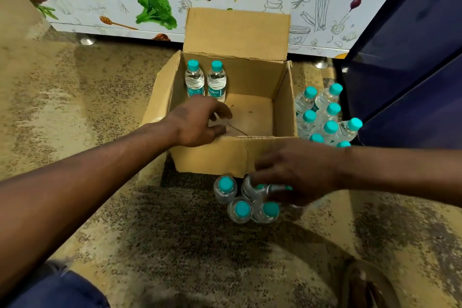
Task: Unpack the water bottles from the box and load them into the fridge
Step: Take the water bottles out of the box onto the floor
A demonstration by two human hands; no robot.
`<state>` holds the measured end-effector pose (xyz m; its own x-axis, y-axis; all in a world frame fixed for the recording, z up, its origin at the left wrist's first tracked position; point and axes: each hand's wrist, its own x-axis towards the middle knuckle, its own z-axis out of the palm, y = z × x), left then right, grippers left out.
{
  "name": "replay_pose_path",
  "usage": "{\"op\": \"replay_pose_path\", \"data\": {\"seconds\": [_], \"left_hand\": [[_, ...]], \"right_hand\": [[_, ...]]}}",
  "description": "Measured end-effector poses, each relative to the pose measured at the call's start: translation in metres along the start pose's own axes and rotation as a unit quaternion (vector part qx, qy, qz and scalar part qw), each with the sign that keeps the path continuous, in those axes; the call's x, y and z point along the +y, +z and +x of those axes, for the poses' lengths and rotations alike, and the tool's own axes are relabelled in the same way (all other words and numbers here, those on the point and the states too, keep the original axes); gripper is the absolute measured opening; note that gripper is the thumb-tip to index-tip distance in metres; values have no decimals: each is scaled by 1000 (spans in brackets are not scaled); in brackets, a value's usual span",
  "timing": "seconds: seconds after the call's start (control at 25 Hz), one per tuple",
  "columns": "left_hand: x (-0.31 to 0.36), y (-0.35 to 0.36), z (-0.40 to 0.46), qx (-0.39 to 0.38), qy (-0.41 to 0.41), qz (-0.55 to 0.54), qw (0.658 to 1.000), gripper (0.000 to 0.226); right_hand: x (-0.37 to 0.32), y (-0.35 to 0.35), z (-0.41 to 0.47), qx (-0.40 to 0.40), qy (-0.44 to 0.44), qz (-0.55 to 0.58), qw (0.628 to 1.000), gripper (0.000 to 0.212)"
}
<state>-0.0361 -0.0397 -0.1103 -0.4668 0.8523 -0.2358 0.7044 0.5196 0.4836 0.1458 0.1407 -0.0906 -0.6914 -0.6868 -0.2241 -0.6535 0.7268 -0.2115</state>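
A person crouched on the speckled stone floor (125, 232) empties a brown corrugated cardboard box (232, 157) of small clear plastic water bottles with turquoise caps. Two bottles (206, 81) stand upright in the box's 11 o'clock corner. The left hand (200, 122) reaches over the near wall toward them, fingers (223, 110) loosely spread and holding nothing. The right hand (297, 172) hovers at 6 o'clock of the box over a floor cluster of bottles (246, 201); whether its curled fingers grip one cannot be told through blur. More bottles (325, 115) crowd the floor at 3 o'clock, beside the dark blue fridge door (412, 57). Unpacking is nearly complete; next, seemingly, lifting the last pair.
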Motion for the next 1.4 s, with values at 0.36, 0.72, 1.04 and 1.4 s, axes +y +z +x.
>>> {"op": "replay_pose_path", "data": {"seconds": [0.36,0.72,1.04,1.4], "left_hand": [[-62,-39,83,124,-194,211,950,57],[-51,-11,93,130,-178,269,937,43],[-28,-27,69,204,-222,150,942,41],[92,-63,-3,348,-44,108,930,35]], "right_hand": [[90,-34,43,213,169,81,959,15],[97,-17,23,211,199,89,953,16],[99,-18,5,241,226,127,935,16],[89,-41,0,344,261,194,881,82]]}}
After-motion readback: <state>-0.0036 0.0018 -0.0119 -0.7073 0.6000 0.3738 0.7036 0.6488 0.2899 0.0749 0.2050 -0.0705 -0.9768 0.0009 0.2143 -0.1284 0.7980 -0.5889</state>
